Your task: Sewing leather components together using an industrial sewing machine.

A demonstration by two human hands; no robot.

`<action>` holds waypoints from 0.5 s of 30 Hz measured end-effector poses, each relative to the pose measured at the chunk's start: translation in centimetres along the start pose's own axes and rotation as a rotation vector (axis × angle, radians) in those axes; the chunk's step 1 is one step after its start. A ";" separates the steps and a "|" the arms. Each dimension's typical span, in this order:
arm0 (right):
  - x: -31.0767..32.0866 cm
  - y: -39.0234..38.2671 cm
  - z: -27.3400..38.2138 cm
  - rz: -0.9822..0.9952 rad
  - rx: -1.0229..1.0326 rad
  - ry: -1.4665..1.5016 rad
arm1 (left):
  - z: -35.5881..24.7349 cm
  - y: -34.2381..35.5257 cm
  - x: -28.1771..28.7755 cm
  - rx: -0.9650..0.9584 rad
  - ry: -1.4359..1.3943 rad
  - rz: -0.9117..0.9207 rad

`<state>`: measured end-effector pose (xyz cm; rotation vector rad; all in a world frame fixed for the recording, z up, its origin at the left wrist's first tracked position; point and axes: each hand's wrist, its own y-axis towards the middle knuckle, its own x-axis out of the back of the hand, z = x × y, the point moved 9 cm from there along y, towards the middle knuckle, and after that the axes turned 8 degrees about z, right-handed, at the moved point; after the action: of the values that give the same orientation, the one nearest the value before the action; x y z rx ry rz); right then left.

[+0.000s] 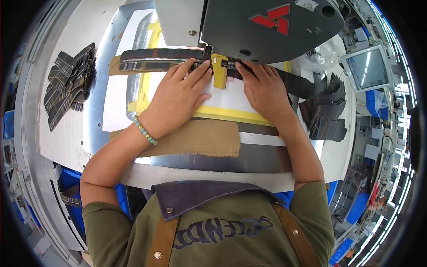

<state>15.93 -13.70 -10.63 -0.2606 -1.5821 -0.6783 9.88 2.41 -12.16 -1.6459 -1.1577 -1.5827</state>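
Observation:
A dark plaid fabric strip with a zipper along it lies across the work surface, under the head of a sewing machine. My left hand rests on the strip left of the needle area, fingers stretched out and fingertips by the zipper. On the other side, my right hand lies with extended fingers on the strip's dark right-hand part. Between the two hands a yellow guide piece sits below the needle area. The machine head partly hides the strip there.
Plaid fabric pieces are heaped at the left, and dark pieces at the right. A brown cardboard piece lies nearest my body. White sheeting with yellow tape covers the metal plate. A screen stands far right.

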 end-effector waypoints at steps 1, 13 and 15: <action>0.0 0.0 0.0 0.001 0.000 0.003 | 0.0 0.0 -0.1 0.004 0.000 0.004; -0.3 0.3 -0.2 0.008 -0.020 0.013 | 0.5 0.2 0.1 0.012 -0.055 -0.020; -0.2 0.3 -0.2 -0.002 -0.008 0.004 | 0.6 0.3 0.1 0.009 -0.068 -0.023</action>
<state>16.30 -13.59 -10.71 -0.2632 -1.5758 -0.6869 10.38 2.82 -12.06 -1.6972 -1.2211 -1.5442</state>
